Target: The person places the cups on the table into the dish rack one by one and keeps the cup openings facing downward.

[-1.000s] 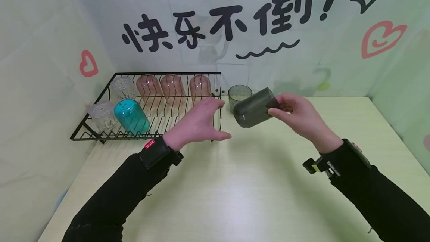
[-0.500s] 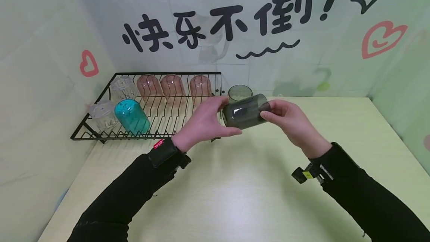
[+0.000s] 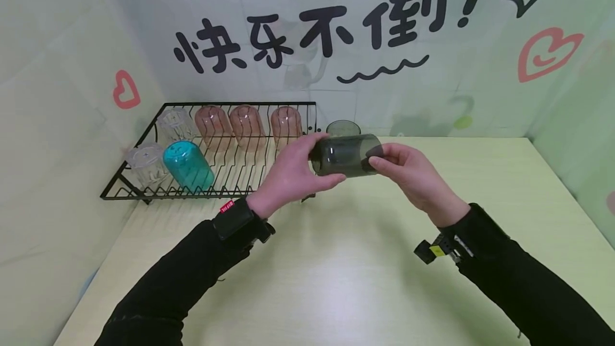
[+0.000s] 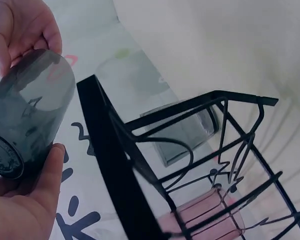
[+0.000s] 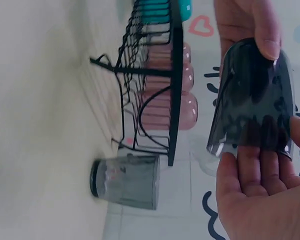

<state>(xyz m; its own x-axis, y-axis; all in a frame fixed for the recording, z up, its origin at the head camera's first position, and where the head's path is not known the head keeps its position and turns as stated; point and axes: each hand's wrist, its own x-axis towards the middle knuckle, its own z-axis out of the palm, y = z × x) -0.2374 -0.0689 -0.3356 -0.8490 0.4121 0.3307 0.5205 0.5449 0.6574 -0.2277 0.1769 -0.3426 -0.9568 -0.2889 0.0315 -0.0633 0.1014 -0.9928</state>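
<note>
A smoky grey drinking glass point(image 3: 342, 155) is held sideways above the table, its base toward the left. My left hand point(image 3: 293, 172) grips the base end, with the thumb along the near side in the left wrist view. At the rim end on the right, my right hand point(image 3: 418, 178) pinches the wall; its fingers point(image 5: 250, 167) lie at the mouth in the right wrist view. Behind the held glass, a second grey glass point(image 5: 130, 182) stands upright on the table, partly hidden in the head view.
A black wire rack point(image 3: 240, 103) stands left of the hands. It carries upside-down glasses: three pink ones point(image 3: 247, 124), a teal one point(image 3: 188, 167) and two clear ones point(image 3: 146, 162). A printed wall point(image 3: 408, 84) closes off the back of the table point(image 3: 336, 276).
The right hand has brought the grey glass leftward and turned it more level. My left hand, apart from it at first, has moved right and taken hold of its base end.
</note>
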